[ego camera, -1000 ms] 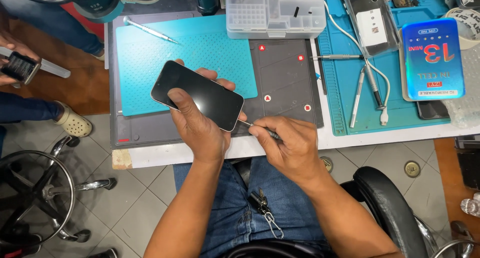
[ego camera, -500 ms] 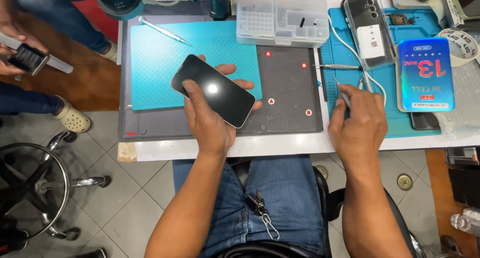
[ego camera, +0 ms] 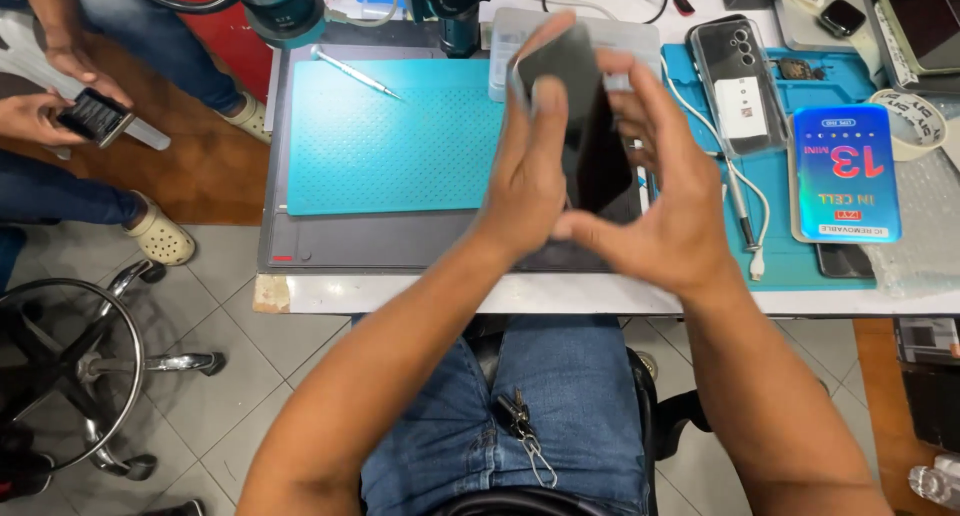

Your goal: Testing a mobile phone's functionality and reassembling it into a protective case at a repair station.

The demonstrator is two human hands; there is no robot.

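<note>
A black smartphone (ego camera: pixel 585 126) is held upright between both hands, above the dark work mat (ego camera: pixel 400 246). My left hand (ego camera: pixel 530 161) grips its left edge, fingers reaching over the top. My right hand (ego camera: pixel 665 191) clasps its right side and lower corner. The image is blurred around the hands, so the phone's face is hard to make out.
A teal silicone mat (ego camera: pixel 390 136) with a thin metal tool (ego camera: pixel 355 73) lies left of my hands. To the right are a phone in a clear case (ego camera: pixel 735 86), a white cable (ego camera: pixel 745 201), a blue box (ego camera: pixel 845 171). A person at far left holds another phone (ego camera: pixel 92 116).
My right hand left the tool area at right and came onto the phone. The phone was lifted from a tilted one-hand hold to upright between both hands.
</note>
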